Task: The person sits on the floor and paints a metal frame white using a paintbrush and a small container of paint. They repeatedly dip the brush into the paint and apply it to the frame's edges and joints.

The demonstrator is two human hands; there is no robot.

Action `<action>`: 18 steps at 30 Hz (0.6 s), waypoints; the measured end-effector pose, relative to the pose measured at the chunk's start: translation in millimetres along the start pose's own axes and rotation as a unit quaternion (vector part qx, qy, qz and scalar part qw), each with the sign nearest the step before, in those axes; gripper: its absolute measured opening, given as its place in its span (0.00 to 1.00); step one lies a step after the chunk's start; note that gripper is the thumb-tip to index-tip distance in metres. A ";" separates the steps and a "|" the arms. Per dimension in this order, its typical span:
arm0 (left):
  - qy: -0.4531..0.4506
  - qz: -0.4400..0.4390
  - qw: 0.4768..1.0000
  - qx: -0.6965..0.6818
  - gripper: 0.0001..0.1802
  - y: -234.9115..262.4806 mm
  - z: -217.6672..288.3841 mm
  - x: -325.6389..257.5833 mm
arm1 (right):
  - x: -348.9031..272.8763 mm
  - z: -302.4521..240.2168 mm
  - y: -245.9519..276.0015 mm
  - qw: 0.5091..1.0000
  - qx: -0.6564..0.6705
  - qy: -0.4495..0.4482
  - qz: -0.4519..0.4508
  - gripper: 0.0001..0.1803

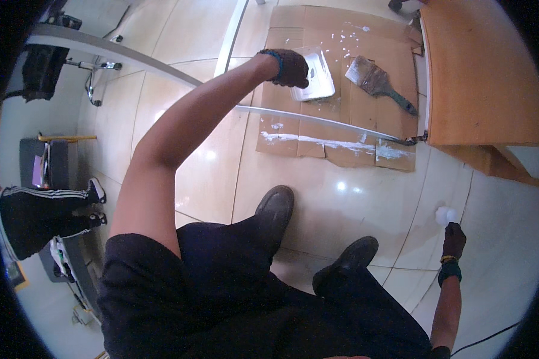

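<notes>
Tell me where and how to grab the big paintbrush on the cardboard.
Take the paintbrush by the middle of its handle, probably best from above. It lies on the cardboard with the slim handle angled toward the wooden panel, bare cardboard along both sides; the wide bristle end looks smeared with white, so avoid it.

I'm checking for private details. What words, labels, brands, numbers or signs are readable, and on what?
No text is readable.
White rectangular plastic tray: no lettering discernible.
Flat brown cardboard: white smears, no legible print.
Wide paintbrush with dark handle: none legible.
Black-and-white sneaker: details too small to read.
</notes>
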State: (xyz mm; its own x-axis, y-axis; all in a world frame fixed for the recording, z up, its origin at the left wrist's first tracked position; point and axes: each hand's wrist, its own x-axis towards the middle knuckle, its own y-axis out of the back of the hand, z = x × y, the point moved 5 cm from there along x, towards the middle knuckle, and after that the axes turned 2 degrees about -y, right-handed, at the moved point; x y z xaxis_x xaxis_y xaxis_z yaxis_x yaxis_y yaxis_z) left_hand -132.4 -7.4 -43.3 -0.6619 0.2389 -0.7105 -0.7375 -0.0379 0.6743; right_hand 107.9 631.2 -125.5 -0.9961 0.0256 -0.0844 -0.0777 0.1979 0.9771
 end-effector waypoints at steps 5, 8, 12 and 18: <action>0.009 0.038 0.998 -0.055 0.13 3.8 -6.4 -11.5 | 0.0 -43.9 20.9 1.000 -0.017 0.004 -0.014 0.09; -0.003 0.043 0.996 -0.079 0.15 7.2 -5.5 -17.9 | -5.3 -56.9 26.8 0.995 0.023 0.083 0.057 0.11; -0.231 0.168 0.953 0.104 0.18 -7.9 -9.4 -32.1 | 10.1 -105.1 37.2 0.999 0.040 0.003 -0.002 0.11; -0.285 0.036 0.957 0.044 0.13 -95.4 8.5 -72.7 | 21.4 -159.5 62.0 0.994 0.069 0.077 0.031 0.10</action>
State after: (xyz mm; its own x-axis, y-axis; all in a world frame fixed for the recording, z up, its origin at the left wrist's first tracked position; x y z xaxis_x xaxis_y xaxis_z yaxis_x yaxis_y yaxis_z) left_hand -12.8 -12.9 -54.2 -0.5117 0.7298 -0.4533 -0.6616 0.0019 0.7498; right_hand 75.1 487.7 -35.6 -0.9943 -0.1055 0.0165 -0.0197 0.3327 0.9428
